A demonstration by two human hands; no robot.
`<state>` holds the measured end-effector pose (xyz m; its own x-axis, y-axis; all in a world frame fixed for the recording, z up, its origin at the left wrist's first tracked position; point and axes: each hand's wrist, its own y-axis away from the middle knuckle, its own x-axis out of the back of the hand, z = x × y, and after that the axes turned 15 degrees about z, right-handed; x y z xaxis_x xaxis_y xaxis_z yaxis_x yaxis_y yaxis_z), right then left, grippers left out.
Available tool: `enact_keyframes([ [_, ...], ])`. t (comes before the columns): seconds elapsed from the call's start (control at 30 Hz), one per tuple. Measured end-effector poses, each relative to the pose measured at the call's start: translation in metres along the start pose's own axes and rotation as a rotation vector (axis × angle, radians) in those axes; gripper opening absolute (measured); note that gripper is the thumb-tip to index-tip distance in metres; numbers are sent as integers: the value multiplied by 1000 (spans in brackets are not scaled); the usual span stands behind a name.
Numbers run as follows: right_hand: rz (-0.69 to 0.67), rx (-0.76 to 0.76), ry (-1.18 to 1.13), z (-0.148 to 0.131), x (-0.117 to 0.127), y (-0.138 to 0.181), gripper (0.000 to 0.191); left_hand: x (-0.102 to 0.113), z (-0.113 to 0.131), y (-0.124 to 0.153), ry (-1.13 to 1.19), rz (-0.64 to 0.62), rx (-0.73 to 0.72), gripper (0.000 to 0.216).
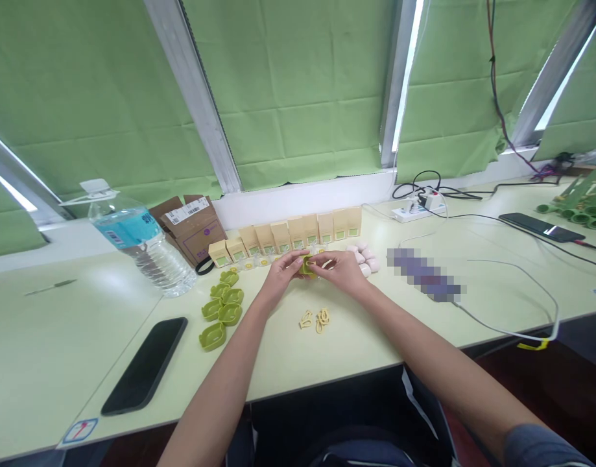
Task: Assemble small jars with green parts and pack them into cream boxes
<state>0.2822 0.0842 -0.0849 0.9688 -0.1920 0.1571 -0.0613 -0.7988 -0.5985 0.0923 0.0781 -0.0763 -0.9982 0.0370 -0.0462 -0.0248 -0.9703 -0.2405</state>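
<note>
Left hand (284, 267), right hand (342, 267) grasping green piece (306, 264); sticker (80, 430): red "7"; bottle label (127, 228) illegible.

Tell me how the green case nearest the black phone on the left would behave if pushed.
The green case probably weighs little: it looks small, hollow and thin-walled. Low and wide, it would likely slide rather than tip. Its walls stand in a clean curve, so it seems more stiff than floppy.

Bare forearms (242, 376) (417, 337) reaching forward, angled inward, both hands (281, 272) (342, 269) close together, fingers curled and pinching
</note>
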Motion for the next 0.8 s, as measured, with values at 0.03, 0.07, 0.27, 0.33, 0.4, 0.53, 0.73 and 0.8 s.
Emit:
enact_keyframes([
  [0.03,-3,9,13,1,0,0,15,0,0,0,-2,-5,-1,48],
  [0.07,-3,22,21,2,0,0,15,0,0,0,-4,-10,-2,48],
  [0.27,-30,74,13,1,2,0,17,-1,2,2,-17,-26,-3,48],
  [0.33,-43,81,14,-1,2,0,18,-2,2,2,-11,-35,-5,49],
  [0.4,-53,88,17,-3,3,0,20,-2,2,2,-8,-46,-10,50],
  [0.53,-70,96,24,-5,4,0,21,-2,3,4,-22,-56,-25,50],
  [0.73,-81,116,23,-6,5,0,23,-5,8,6,-48,-52,-37,47],
  [0.8,-89,130,34,-5,5,0,23,-6,8,7,-45,-57,-34,45],
])
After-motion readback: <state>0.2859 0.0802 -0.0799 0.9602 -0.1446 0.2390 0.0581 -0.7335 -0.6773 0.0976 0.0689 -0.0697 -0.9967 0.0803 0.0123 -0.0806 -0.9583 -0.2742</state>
